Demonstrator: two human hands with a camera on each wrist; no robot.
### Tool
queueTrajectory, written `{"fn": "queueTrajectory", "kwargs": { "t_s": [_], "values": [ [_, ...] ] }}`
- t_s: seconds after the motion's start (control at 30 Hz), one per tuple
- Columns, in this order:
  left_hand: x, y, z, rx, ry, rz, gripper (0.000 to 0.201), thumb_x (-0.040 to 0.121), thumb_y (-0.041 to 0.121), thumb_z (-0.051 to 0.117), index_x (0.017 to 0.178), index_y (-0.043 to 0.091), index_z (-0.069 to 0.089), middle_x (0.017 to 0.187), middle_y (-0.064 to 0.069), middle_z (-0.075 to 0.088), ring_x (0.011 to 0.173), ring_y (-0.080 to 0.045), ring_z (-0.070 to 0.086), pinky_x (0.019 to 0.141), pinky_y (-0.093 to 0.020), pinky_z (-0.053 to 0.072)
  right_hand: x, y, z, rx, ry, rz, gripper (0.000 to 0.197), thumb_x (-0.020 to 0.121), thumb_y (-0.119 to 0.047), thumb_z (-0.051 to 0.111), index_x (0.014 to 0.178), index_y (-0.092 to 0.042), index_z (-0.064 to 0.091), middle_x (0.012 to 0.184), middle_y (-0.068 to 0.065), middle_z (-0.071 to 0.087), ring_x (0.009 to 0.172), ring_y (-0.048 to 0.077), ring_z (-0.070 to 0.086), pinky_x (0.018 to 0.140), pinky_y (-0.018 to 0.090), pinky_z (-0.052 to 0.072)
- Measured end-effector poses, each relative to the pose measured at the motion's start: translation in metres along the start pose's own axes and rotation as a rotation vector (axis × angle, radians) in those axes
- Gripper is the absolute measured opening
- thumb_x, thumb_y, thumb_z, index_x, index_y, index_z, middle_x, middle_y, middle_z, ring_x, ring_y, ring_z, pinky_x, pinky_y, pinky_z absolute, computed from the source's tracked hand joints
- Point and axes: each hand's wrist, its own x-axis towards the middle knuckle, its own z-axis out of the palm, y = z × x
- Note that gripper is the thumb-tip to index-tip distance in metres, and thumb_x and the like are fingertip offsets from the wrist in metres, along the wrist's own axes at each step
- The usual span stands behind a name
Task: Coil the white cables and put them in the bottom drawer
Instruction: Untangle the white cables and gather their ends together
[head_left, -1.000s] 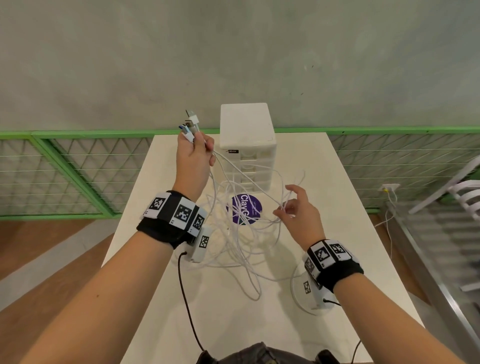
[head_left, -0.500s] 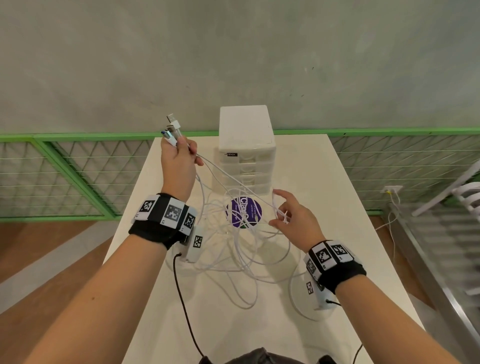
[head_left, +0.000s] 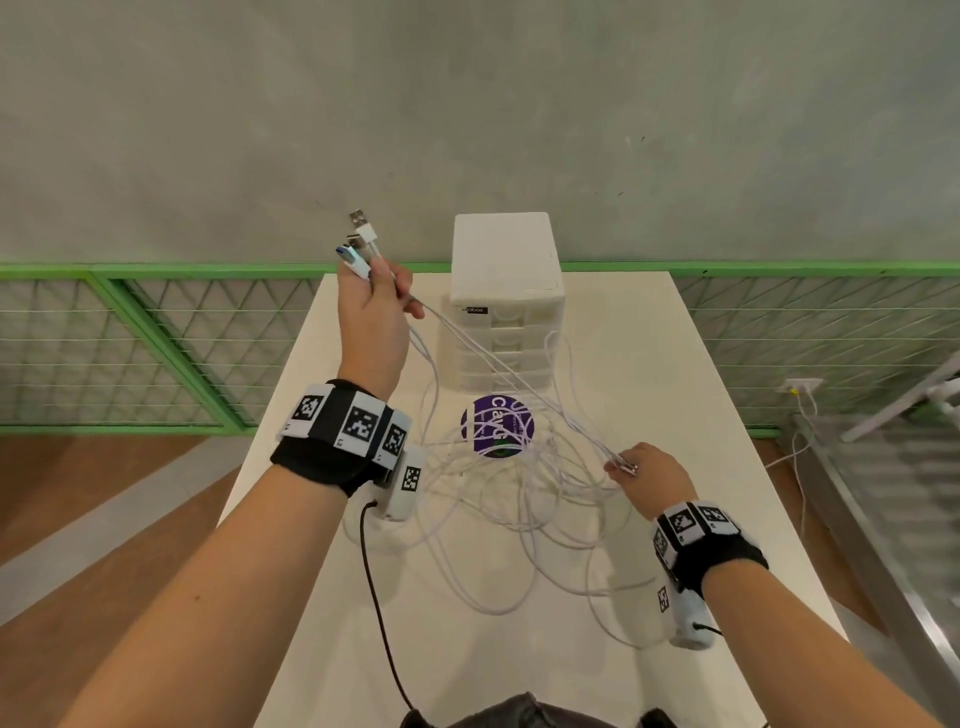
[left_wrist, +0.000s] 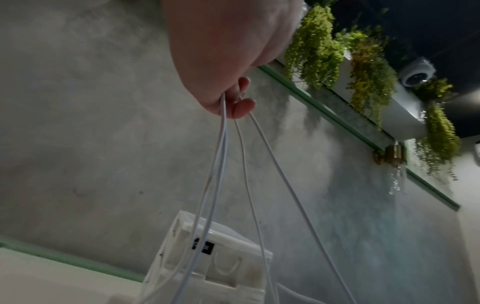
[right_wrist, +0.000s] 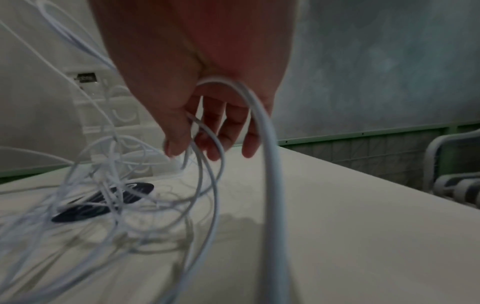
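Several cables (head_left: 498, 364) are stretching between our hands. Our left hand (head_left: 371, 322) is gripping their plug ends; our right hand (head_left: 652, 475) is pinching the strands above the table (head_left: 675, 364).

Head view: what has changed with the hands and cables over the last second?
The right hand moved rightward and toward the person, closing on the white cables and drawing them taut from the left hand. The left hand still grips the plug ends, raised. The drawer unit stays shut.

Café-like terrace: concrete wall (head_left: 467, 104), green mesh railing (head_left: 156, 338), hanging plants (left_wrist: 369, 67).
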Motion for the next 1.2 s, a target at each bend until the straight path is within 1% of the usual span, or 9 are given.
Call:
{"fn": "queueTrajectory", "kwargs": {
  "t_s": [0.13, 0.2, 0.33, 0.47, 0.63, 0.73, 1.0, 1.07, 1.2],
  "values": [
    [-0.018, 0.01, 0.021, -0.01, -0.213, -0.043, 0.022, 0.103, 0.01, 0.026, 0.086, 0.014, 0.038, 0.073, -0.002, 0.043, 0.049, 0.0, 0.044, 0.054, -0.022, 0.044, -0.012, -0.034, -0.023, 0.203, -0.01, -0.029, 0.109, 0.063, -0.045, 0.08, 0.146, -0.013, 0.016, 0.146, 0.013, 0.03, 0.132, 0.026, 0.036, 0.109, 0.041, 0.035],
    [-0.029, 0.013, 0.032, 0.003, -0.302, -0.071, 0.023, 0.103, 0.011, 0.025, 0.086, 0.014, 0.039, 0.072, -0.002, 0.044, 0.048, -0.001, 0.042, 0.054, -0.021, 0.044, -0.025, -0.069, -0.045, 0.389, 0.145, -0.218, 0.121, 0.059, -0.046, 0.082, 0.147, -0.019, 0.003, 0.151, 0.006, 0.023, 0.138, 0.018, 0.025, 0.113, 0.037, 0.027],
    [-0.051, 0.019, 0.057, -0.056, -0.417, -0.134, 0.022, 0.104, 0.013, 0.026, 0.087, 0.009, 0.04, 0.069, -0.002, 0.044, 0.047, -0.004, 0.04, 0.052, -0.019, 0.042, -0.04, -0.143, -0.071, 0.527, 0.15, -0.592, 0.091, 0.073, -0.025, 0.076, 0.143, -0.026, 0.019, 0.133, -0.006, 0.047, 0.121, 0.003, 0.044, 0.102, 0.018, 0.033],
    [-0.054, 0.035, 0.067, -0.166, -0.401, -0.134, 0.019, 0.103, 0.01, 0.026, 0.089, 0.006, 0.039, 0.068, -0.003, 0.043, 0.047, -0.006, 0.033, 0.047, -0.018, 0.037, -0.036, -0.162, -0.056, 0.719, 0.029, -0.582, 0.016, 0.092, -0.011, 0.051, 0.092, -0.026, 0.053, 0.066, -0.007, 0.057, 0.057, -0.001, 0.053, 0.065, 0.017, 0.045],
    [-0.031, 0.037, 0.033, -0.215, -0.187, -0.086, 0.025, 0.103, 0.012, 0.026, 0.087, 0.015, 0.045, 0.074, -0.003, 0.057, 0.059, -0.01, 0.043, 0.057, -0.022, 0.037, -0.039, -0.129, -0.038, 0.689, 0.129, -0.571, 0.014, 0.094, -0.022, 0.048, 0.086, -0.033, 0.053, 0.069, -0.013, 0.054, 0.061, 0.003, 0.047, 0.064, 0.027, 0.042],
    [-0.028, 0.008, 0.008, 0.166, -0.102, -0.149, 0.028, 0.104, 0.019, 0.029, 0.094, 0.014, 0.055, 0.088, 0.004, 0.061, 0.073, -0.005, 0.048, 0.068, -0.023, 0.037, -0.036, -0.121, -0.047, 0.694, 0.268, -0.577, 0.017, 0.096, -0.022, 0.046, 0.086, -0.032, 0.055, 0.063, -0.011, 0.047, 0.054, 0.002, 0.039, 0.058, 0.024, 0.034],
    [-0.036, -0.056, -0.045, 0.682, -0.179, -0.627, 0.054, 0.085, 0.056, 0.057, 0.109, 0.007, 0.058, 0.111, -0.011, 0.058, 0.098, -0.026, 0.055, 0.083, -0.034, 0.045, -0.032, -0.119, -0.062, 0.475, 0.297, -0.547, 0.022, 0.097, -0.027, 0.043, 0.085, -0.02, 0.06, 0.047, -0.021, 0.05, 0.044, 0.004, 0.041, 0.047, 0.016, 0.029],
    [-0.039, -0.059, -0.046, 0.754, -0.076, -0.493, 0.074, 0.084, 0.051, 0.062, 0.134, 0.001, 0.042, 0.135, -0.015, 0.048, 0.122, -0.029, 0.048, 0.102, -0.037, 0.039, -0.031, -0.122, -0.062, 0.404, 0.274, -0.55, 0.022, 0.097, -0.026, 0.043, 0.085, -0.018, 0.06, 0.048, -0.02, 0.053, 0.047, 0.001, 0.045, 0.048, 0.015, 0.03],
    [-0.051, -0.033, -0.018, 0.555, -0.301, -0.125, 0.038, 0.096, 0.032, 0.049, 0.128, 0.011, 0.052, 0.127, -0.002, 0.056, 0.114, -0.011, 0.05, 0.092, -0.012, 0.038, -0.034, -0.132, -0.061, 0.332, 0.217, -0.585, 0.02, 0.096, -0.026, 0.045, 0.084, -0.021, 0.06, 0.051, -0.02, 0.054, 0.05, -0.002, 0.047, 0.051, 0.013, 0.034]
  ]
}}
